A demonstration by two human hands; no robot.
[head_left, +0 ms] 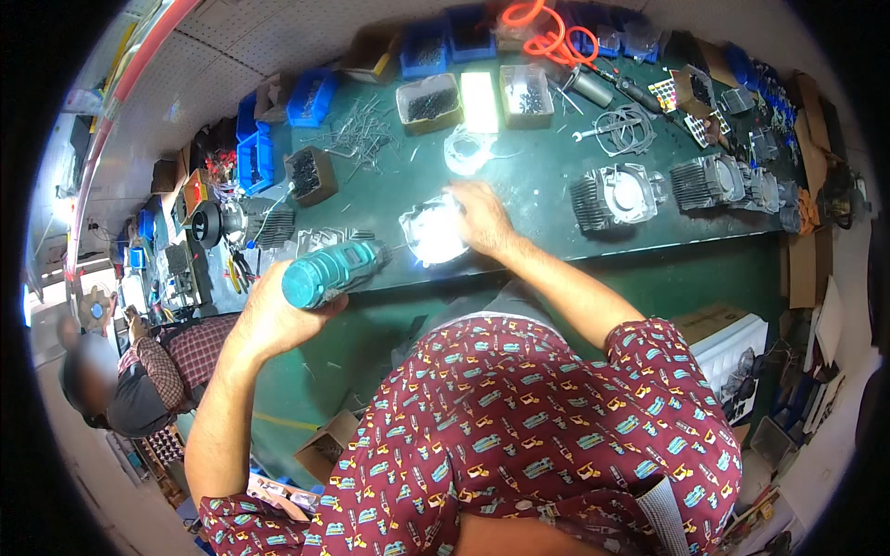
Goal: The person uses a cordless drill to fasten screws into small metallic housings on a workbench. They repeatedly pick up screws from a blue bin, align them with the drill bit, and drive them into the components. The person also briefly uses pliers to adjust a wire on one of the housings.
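My left hand (274,320) is wrapped around a teal cordless drill (334,273), held level above the front edge of the bench. Its nose points right, toward a finned metal engine cylinder (434,236). Strong glare washes out most of that cylinder, so the drill's tip and any screw there are hard to make out. On the cylinder's right side my right hand (484,219) grips it with bent fingers. Partly behind the drill lies another finned metal part (320,239).
Finned engine cylinders (614,196) stand at the right on the green bench (519,199). Boxes of dark screws (429,104) and blue bins (311,96) line the back, beside loose rods (357,132) and an orange coiled hose (556,39). Another person (139,380) is at the far left.
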